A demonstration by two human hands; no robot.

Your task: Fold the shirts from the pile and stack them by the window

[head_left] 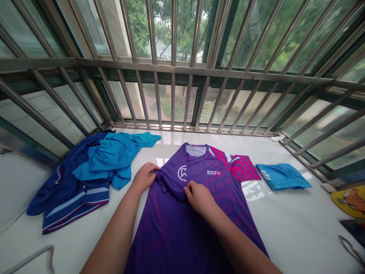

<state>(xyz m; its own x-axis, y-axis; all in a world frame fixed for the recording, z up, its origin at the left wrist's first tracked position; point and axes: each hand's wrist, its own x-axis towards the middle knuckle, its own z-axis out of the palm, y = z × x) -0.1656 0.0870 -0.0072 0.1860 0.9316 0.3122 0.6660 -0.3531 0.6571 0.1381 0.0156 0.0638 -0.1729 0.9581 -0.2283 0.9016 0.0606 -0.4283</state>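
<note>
A purple jersey (182, 228) with a pink striped sleeve lies spread on the white surface, collar toward the window. Its left side is folded inward over the chest, with part of a white round logo showing on the flap. At the left shoulder edge, my left hand (146, 176) pinches the fabric between thumb and fingers. My right hand (199, 195) pinches the lower edge of the folded part near the middle of the chest. The jersey's bottom hem is out of view.
A heap of light blue (114, 156) and dark blue clothing (74, 198) lies at the left. A folded blue garment (283, 176) sits to the right of the jersey. Metal window bars (173, 99) enclose the far side. A yellow item (349, 201) is at the right edge.
</note>
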